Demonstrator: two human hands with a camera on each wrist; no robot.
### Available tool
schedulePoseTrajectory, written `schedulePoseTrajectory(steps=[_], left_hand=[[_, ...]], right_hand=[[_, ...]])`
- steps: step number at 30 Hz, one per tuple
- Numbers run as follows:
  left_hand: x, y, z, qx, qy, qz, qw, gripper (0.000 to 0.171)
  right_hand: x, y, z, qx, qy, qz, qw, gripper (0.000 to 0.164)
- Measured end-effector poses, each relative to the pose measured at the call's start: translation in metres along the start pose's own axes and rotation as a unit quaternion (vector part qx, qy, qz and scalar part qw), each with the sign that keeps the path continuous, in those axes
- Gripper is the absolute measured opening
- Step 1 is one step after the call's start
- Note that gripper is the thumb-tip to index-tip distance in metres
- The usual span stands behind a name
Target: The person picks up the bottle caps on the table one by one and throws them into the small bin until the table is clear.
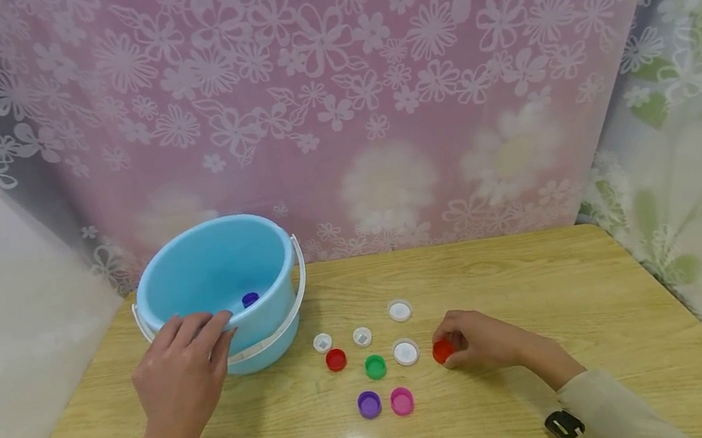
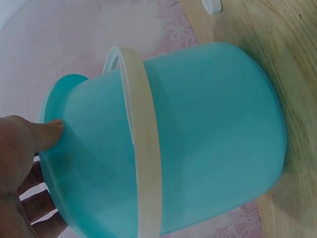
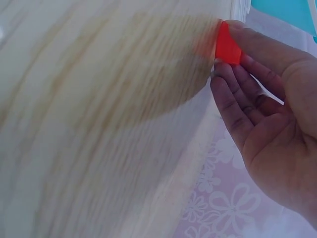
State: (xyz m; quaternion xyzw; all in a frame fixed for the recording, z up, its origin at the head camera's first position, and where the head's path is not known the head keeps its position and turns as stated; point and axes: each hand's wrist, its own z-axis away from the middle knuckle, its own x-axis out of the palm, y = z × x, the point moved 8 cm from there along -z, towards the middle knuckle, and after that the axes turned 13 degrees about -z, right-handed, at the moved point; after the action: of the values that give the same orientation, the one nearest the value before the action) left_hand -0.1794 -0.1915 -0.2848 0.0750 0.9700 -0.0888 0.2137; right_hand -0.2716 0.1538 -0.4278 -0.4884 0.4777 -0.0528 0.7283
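Note:
At the left of the head view my left hand (image 1: pixel 183 392) grips the near rim of a light blue bucket (image 1: pixel 270 342). The left wrist view has the thumb of that hand (image 2: pixel 20 148) on the outside of the bucket (image 2: pixel 213 134), fingers behind the rim. A purple bottle cap (image 1: pixel 251 300) lies inside the bucket. On the right, my right hand (image 1: pixel 485 338) pinches a red bottle cap (image 1: pixel 443 351) at the tabletop. In the right wrist view, thumb and fingertips of the hand (image 3: pixel 277 109) hold the red cap (image 3: pixel 228 44) by its sides.
Between bucket and right hand lie a red cap (image 1: pixel 336 359), green cap (image 1: pixel 375 367), purple cap (image 1: pixel 369 404), pink cap (image 1: pixel 401 401) and several white pieces (image 1: pixel 406 352). The bucket's white handle (image 1: pixel 298 297) hangs down. A patterned curtain (image 1: pixel 334 101) stands behind the wooden table (image 1: pixel 500 273).

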Motion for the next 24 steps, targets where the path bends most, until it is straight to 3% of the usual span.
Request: schedulePoseTrajectory(steps=[8, 19, 24], left_hand=[[-0.001, -0.001, 0.000, -0.003, 0.006, -0.006, 1.0000, 0.041], [-0.003, 0.000, 0.001, -0.002, 0.017, -0.006, 0.9998, 0.038], [-0.002, 0.001, 0.001, -0.003, 0.016, 0.001, 0.9999, 0.037]], right_hand=[[-0.005, -0.005, -0.003, 0.013, 0.003, 0.050, 0.999, 0.026], [-0.030, -0.024, -0.001, -0.027, 0.076, 0.037, 0.996, 0.035], [-0.043, -0.036, -0.003, -0.038, 0.137, -0.003, 0.990, 0.037]])
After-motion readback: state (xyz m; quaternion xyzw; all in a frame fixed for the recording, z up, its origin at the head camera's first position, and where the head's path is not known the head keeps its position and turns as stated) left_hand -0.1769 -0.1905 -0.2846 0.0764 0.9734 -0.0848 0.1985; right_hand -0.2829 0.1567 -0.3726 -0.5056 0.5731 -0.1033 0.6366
